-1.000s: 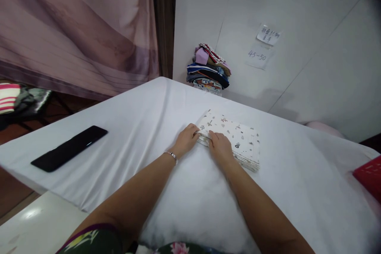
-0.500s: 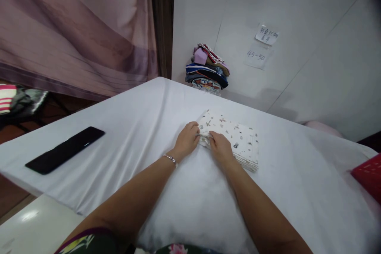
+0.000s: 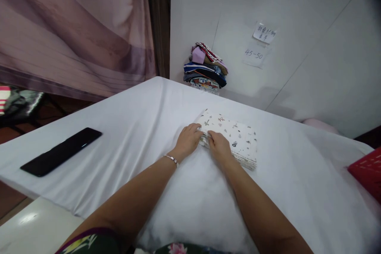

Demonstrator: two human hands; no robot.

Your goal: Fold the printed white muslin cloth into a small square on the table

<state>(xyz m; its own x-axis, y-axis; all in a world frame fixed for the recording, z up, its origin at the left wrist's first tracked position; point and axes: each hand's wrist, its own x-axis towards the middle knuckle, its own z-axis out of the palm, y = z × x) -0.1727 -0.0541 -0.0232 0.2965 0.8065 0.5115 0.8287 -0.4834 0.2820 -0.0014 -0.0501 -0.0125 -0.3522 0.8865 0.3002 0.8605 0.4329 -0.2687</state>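
Note:
A white folded cloth (image 3: 238, 133) with small grey and brown prints lies in several layers on the white-covered table (image 3: 131, 127). At its near left corner, my left hand (image 3: 188, 139) has its fingers closed on the layered edge. Close beside it, my right hand (image 3: 219, 146) pinches the same front edge, thumb toward the left hand. The fingertips of both hands are partly hidden by the cloth and the hands themselves. A bracelet circles my left wrist.
A black phone-like slab (image 3: 62, 151) lies on the left of the table. Behind the far edge stands a pile of folded clothes (image 3: 205, 67) by the wall with paper signs (image 3: 253, 56). A red object (image 3: 367, 172) sits at the right edge; a pinkish curtain (image 3: 77, 27) hangs at left.
Both hands stay at the cloth's near left edge, with the left fingers shifted slightly over it. The whole view has moved a little, so things appear slightly further left.

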